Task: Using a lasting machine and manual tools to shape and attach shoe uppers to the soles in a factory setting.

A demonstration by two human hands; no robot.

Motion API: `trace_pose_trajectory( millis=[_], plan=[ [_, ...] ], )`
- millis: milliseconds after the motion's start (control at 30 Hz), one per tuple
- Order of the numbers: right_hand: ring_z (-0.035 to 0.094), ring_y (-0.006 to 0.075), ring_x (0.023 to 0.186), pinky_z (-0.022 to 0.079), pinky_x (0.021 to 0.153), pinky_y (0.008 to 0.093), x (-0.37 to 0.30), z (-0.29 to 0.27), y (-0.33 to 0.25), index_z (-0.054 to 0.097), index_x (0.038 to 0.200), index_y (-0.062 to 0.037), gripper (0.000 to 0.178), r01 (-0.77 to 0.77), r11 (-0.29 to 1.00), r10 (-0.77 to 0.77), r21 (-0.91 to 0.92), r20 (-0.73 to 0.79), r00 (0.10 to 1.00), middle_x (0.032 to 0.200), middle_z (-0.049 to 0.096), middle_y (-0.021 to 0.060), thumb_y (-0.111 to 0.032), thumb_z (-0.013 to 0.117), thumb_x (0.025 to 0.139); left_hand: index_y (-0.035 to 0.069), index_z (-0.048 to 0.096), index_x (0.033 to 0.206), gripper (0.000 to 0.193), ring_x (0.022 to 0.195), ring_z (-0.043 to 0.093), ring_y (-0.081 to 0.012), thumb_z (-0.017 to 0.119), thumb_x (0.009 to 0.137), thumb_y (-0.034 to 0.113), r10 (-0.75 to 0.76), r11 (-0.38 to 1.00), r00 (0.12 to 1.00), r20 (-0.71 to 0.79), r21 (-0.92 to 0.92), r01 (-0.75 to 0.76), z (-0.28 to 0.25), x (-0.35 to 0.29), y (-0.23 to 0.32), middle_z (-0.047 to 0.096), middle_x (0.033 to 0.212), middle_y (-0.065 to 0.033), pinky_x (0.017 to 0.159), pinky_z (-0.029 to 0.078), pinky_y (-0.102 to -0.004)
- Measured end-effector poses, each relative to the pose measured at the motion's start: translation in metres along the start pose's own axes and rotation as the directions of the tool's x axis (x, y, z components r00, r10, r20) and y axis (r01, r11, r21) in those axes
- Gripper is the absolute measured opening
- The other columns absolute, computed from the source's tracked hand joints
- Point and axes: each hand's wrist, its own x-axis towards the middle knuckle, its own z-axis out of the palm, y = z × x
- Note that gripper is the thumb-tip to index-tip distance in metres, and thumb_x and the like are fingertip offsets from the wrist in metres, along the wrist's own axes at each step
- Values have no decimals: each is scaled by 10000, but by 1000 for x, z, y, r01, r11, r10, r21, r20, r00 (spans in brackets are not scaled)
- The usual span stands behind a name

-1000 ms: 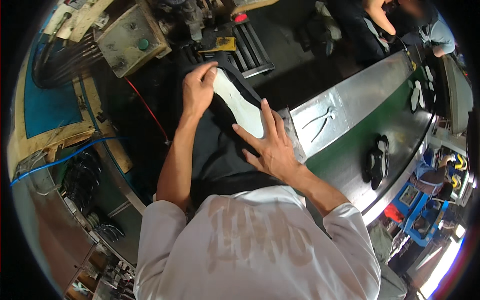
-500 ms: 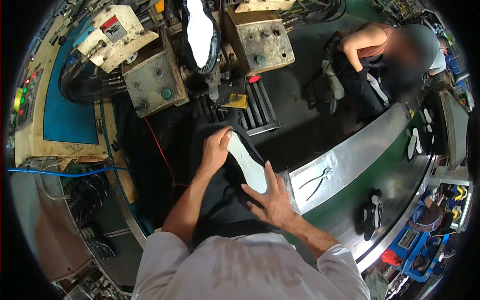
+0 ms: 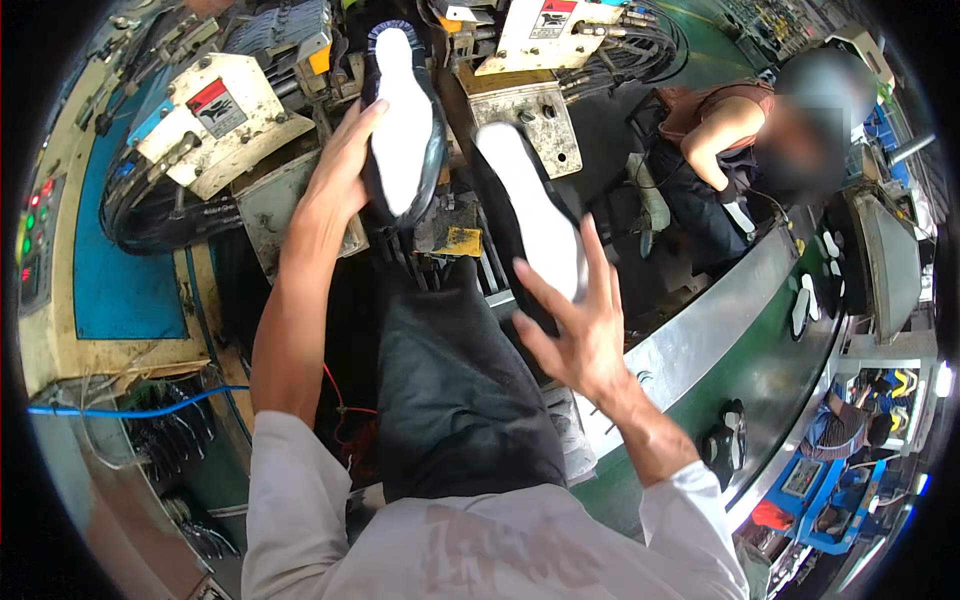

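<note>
A black shoe upper with a white sole-shaped bottom [image 3: 403,135] sits sole side up in the machine in front of me. My left hand [image 3: 343,165] is closed round its left edge, the thumb lying on the white bottom and the other fingers hidden beneath. To the right, a second black shoe upper with a white bottom [image 3: 535,215] is raised at a slant. My right hand [image 3: 590,335] grips its near end, thumb and fingers spread over both sides; part of that end is hidden behind the hand.
Cream machine blocks [image 3: 225,105] with hoses flank the machine. A metal ledge [image 3: 700,320] and a green conveyor [image 3: 665,425] carrying dark shoes [image 3: 727,440] curve along the right. A seated co-worker [image 3: 715,150] handles a shoe at the far right. A control panel [image 3: 42,235] stands left.
My left hand has left the shoe upper over my lap and reached forward to the one in the machine. The right hand has lifted the other upper forward and rightward.
</note>
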Motion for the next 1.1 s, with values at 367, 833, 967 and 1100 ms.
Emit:
trace_pose_trajectory(
  millis=[367,833,967,1100],
  plan=[
    [452,615,1375,506,1114,621,178,103,-21,691,1465,-352,604,120,992,-115,38,-106,988,1699,214,381,-340,824,876,74,417,1655,683,1354,639,-318,464,1139,520,-37,992,991,-126,-125,21,-61,-212,-20,610,1532,-165,1163,502,-474],
    [252,563,1573,211,1275,694,156,151,-35,491,1607,-91,836,276,956,-289,-102,-138,948,1664,301,389,-322,815,872,42,302,1712,869,1380,587,-326,587,950,347,-41,984,946,-321,149,94,-40,-300,-54,550,1560,-202,1168,463,-447],
    [258,567,1570,207,1269,709,145,161,-25,494,1599,-68,790,321,944,-330,-77,-221,918,1667,303,384,-252,776,884,50,299,1708,858,1444,537,-278,617,912,4,38,958,937,-347,281,65,-25,-296,-55,504,1613,-162,1214,422,-388],
    [248,580,1568,175,1269,729,161,169,-22,518,1577,-48,759,350,935,-353,-59,-238,905,1642,330,406,-231,748,877,97,321,1701,929,1408,565,-274,745,883,-19,192,788,921,-338,612,60,-16,-285,-63,505,1618,-156,1170,458,-373]
  ],
)
